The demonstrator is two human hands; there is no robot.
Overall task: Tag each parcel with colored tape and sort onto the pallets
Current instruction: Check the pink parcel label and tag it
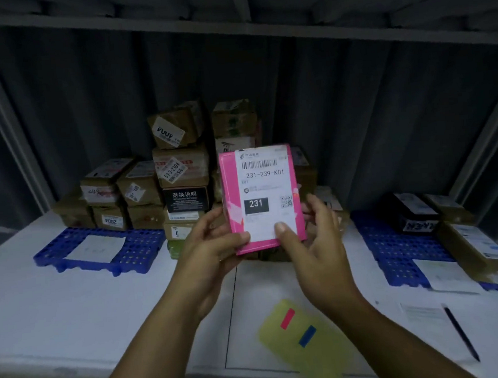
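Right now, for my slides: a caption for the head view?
Left hand and right hand hold up a pink parcel labelled 231.

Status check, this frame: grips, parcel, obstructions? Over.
Left grip and right grip both holding pink parcel upright, label facing camera. Red strip, blue strip on yellow sheet below. Nothing seen in the way.

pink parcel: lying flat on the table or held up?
Held up, upright. The pink parcel is gripped at its lower corners by left hand and right hand.
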